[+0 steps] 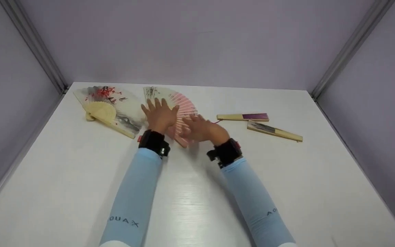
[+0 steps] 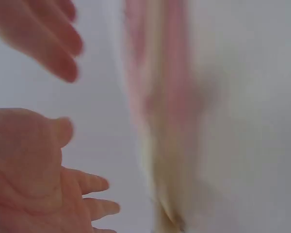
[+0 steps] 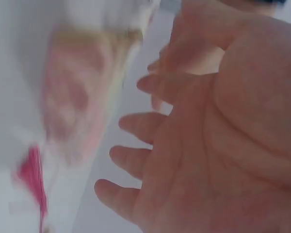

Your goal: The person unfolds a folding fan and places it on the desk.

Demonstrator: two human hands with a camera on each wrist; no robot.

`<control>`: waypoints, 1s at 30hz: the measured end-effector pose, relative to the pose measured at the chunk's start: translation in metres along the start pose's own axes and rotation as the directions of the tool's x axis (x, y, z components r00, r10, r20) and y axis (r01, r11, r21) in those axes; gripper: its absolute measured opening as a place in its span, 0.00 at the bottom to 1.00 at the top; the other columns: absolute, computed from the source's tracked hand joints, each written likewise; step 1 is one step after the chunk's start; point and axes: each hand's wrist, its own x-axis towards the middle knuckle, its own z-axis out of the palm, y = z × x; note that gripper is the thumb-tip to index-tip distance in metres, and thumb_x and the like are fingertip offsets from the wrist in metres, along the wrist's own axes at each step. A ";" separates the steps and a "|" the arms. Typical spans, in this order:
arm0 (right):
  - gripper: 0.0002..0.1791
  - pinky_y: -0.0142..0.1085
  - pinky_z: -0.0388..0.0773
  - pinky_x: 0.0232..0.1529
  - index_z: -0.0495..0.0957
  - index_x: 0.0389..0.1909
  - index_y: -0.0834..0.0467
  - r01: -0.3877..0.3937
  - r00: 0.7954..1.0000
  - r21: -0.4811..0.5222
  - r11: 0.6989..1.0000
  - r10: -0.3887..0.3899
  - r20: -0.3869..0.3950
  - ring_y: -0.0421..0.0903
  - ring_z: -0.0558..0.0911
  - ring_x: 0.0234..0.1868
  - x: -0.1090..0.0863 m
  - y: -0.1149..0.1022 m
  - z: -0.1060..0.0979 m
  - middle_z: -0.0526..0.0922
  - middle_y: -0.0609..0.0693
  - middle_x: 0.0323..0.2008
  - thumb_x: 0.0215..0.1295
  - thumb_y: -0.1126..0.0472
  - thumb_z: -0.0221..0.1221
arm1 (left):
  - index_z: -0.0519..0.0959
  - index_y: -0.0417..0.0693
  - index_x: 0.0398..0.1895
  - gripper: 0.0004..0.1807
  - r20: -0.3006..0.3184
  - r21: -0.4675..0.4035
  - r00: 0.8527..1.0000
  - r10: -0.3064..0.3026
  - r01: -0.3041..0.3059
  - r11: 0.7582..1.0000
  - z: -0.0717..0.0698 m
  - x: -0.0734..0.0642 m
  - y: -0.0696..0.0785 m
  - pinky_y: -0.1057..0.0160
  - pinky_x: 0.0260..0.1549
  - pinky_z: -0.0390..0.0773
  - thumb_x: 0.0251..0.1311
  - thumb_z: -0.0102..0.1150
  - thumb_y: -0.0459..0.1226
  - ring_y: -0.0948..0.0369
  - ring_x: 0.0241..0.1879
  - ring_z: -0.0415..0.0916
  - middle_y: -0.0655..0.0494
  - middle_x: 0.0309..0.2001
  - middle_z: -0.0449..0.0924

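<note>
A spread folding fan (image 1: pixel 184 103), part pink and part cream with a dark print, lies toward the back of the white table. My left hand (image 1: pixel 161 116), fingers straight and spread, is over its middle. Lower on the right, my right hand (image 1: pixel 202 129) overlaps the fan's pink side, its fingers extended too. Both wrist views show uncurled fingers with nothing gripped. A blurred pink fan section (image 3: pixel 77 92) stands beyond the right fingers, with a pink tassel (image 3: pixel 33 177) below. The part of the fan under my hands is hidden in the head view.
Left of the hands lies another spread fan (image 1: pixel 127 101) with red blossoms and pale wooden ribs. On the right are two folded fans, one with a purple end (image 1: pixel 255 116), one with a dark print (image 1: pixel 279 133). Grey walls (image 1: pixel 197 44) enclose the table's back and sides.
</note>
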 end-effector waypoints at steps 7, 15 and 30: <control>0.35 0.60 0.44 0.91 0.52 0.88 0.56 -0.255 0.953 0.321 0.912 0.293 -0.075 0.66 0.44 0.90 -0.029 0.111 0.012 0.46 0.64 0.89 0.88 0.51 0.45 | 0.73 0.42 0.78 0.33 0.130 0.013 0.976 0.174 -0.177 0.984 0.028 -0.048 0.077 0.37 0.89 0.44 0.83 0.49 0.54 0.40 0.89 0.48 0.41 0.85 0.63; 0.37 0.64 0.40 0.90 0.47 0.89 0.58 -0.272 0.960 0.334 0.902 0.276 0.037 0.67 0.36 0.90 -0.041 0.153 0.026 0.38 0.65 0.89 0.87 0.51 0.44 | 0.71 0.40 0.80 0.37 0.351 -0.070 0.875 0.335 -0.332 0.941 0.063 -0.071 0.122 0.47 0.88 0.55 0.81 0.54 0.56 0.45 0.87 0.56 0.44 0.85 0.64; 0.41 0.67 0.62 0.83 0.47 0.87 0.67 -0.431 0.855 0.489 0.758 0.516 -0.046 0.75 0.55 0.84 -0.076 0.188 0.031 0.43 0.79 0.84 0.79 0.61 0.48 | 0.68 0.41 0.81 0.36 0.375 -0.145 0.797 0.473 -0.453 0.879 0.069 -0.065 0.120 0.48 0.84 0.66 0.81 0.57 0.53 0.48 0.83 0.64 0.45 0.80 0.71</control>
